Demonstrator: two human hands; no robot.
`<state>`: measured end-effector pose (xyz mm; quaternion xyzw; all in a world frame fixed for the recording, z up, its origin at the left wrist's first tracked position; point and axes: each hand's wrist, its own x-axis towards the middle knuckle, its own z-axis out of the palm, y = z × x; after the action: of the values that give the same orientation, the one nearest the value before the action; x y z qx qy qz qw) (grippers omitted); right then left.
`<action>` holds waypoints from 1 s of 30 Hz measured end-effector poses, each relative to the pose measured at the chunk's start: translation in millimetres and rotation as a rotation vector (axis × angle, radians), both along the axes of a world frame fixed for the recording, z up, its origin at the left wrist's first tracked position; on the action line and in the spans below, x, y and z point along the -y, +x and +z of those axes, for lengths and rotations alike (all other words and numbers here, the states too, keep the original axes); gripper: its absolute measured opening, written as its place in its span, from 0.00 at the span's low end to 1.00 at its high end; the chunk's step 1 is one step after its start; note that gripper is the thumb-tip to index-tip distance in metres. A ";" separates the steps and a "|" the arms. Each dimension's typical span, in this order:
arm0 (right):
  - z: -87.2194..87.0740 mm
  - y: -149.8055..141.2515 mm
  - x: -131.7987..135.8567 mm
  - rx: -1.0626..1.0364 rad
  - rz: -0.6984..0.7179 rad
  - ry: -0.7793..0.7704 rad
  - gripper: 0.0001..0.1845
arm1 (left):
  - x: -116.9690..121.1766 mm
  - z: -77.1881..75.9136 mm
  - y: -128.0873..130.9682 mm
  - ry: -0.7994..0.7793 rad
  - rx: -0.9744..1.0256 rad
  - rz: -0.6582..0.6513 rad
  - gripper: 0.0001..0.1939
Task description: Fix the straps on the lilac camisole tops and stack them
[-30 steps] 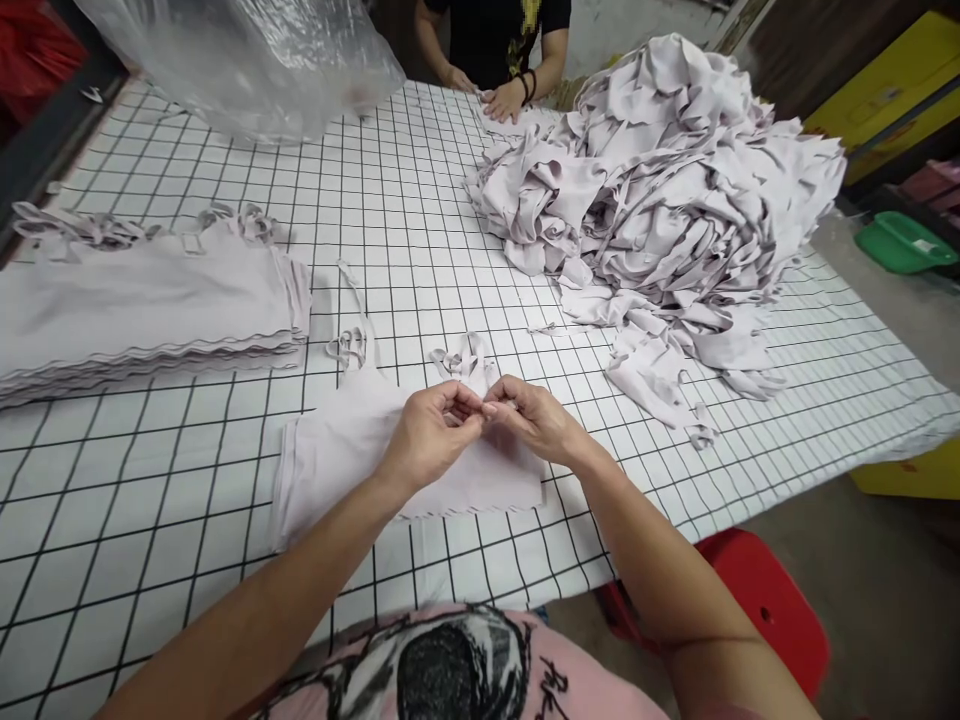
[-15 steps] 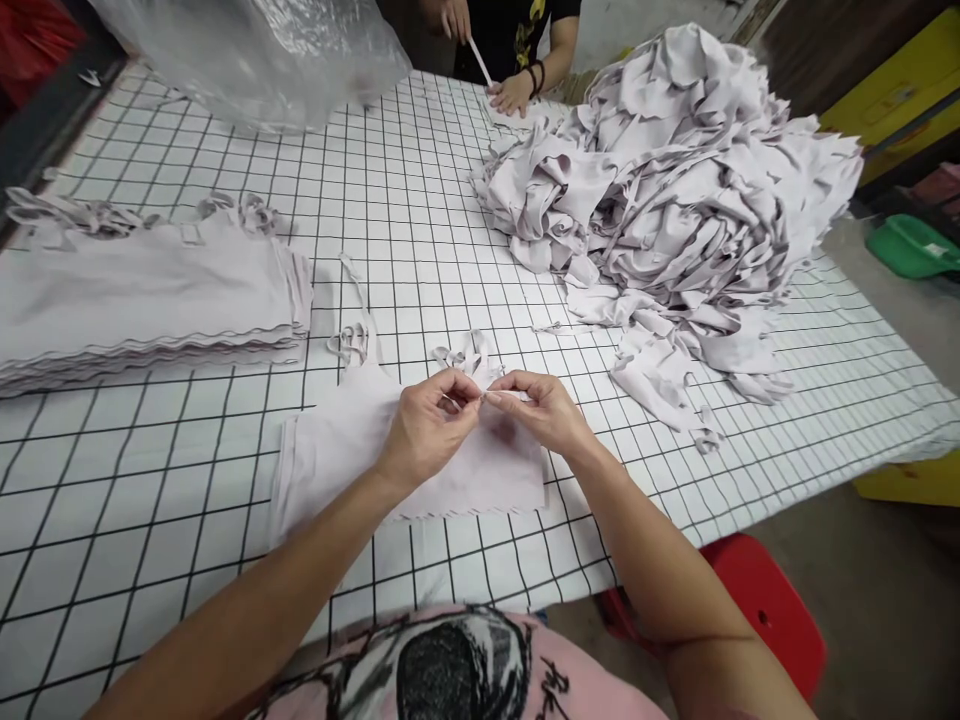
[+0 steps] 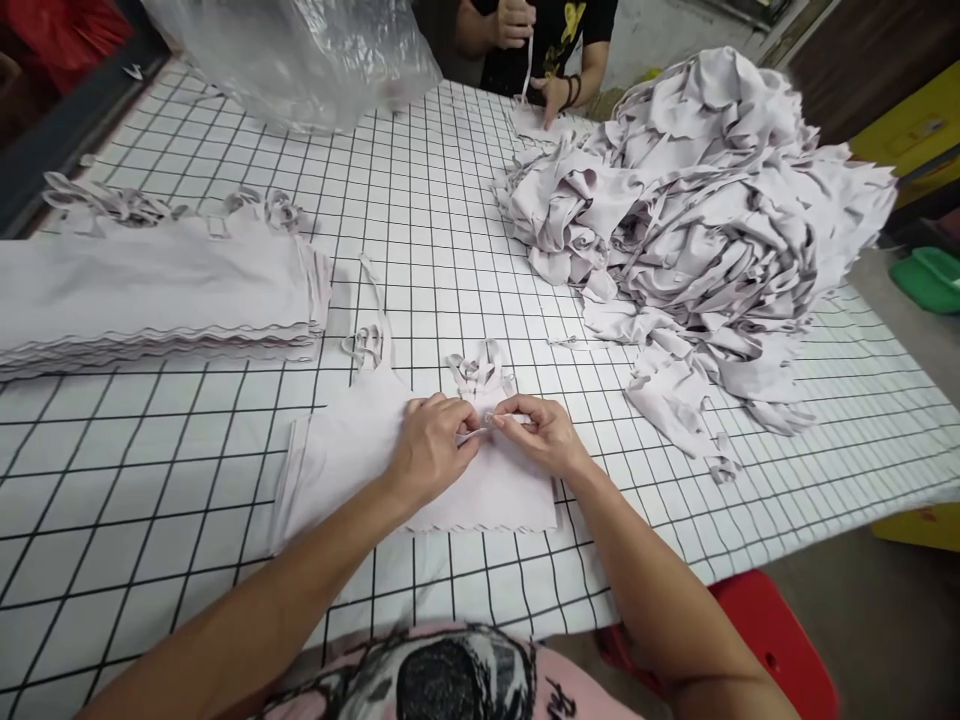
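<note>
A pale pinkish-grey camisole [image 3: 341, 455] lies flat in front of me, its thin straps bunched in loops at the top edge. Over its right half, my left hand [image 3: 431, 445] is closed, thumb and fingers pinching a narrow strap [image 3: 474, 434] of the same cloth. Just to the right, my right hand [image 3: 546, 437] pinches the strap too, near a small light piece whose kind I cannot make out. The two sets of fingertips are a short gap apart. A looped strap bundle [image 3: 484, 368] rests just beyond my hands.
To the left is a neat stack of similar camisoles [image 3: 165, 290]. A large heap of crumpled garments [image 3: 720, 210] covers the right side. Across the checked table [image 3: 420, 220], a co-worker's hands [image 3: 551, 95] handle a strap beside a clear plastic bag [image 3: 322, 70]. A red stool [image 3: 780, 640] stands below.
My fingertips have drawn slightly apart, and a short length of strap now shows between them. My left hand has turned more palm-down. The co-worker's hand has lifted a strap. The view has shifted slightly.
</note>
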<state>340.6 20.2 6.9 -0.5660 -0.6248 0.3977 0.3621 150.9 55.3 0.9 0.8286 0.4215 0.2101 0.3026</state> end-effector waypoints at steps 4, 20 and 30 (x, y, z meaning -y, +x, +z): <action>-0.1 0.8 -1.1 0.103 0.088 0.097 0.08 | 0.7 -0.5 1.3 -0.011 0.011 0.010 0.03; 9.0 7.7 -16.8 0.314 0.369 0.219 0.07 | -3.2 2.1 0.4 -0.094 0.030 -0.016 0.07; 22.3 12.5 -21.9 0.573 0.514 0.367 0.09 | -5.9 1.0 0.4 -0.129 0.051 -0.031 0.06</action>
<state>353.1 42.1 29.2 -0.4056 -0.8814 0.1838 0.1579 151.3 61.2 1.9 0.8082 0.4135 0.1987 0.3692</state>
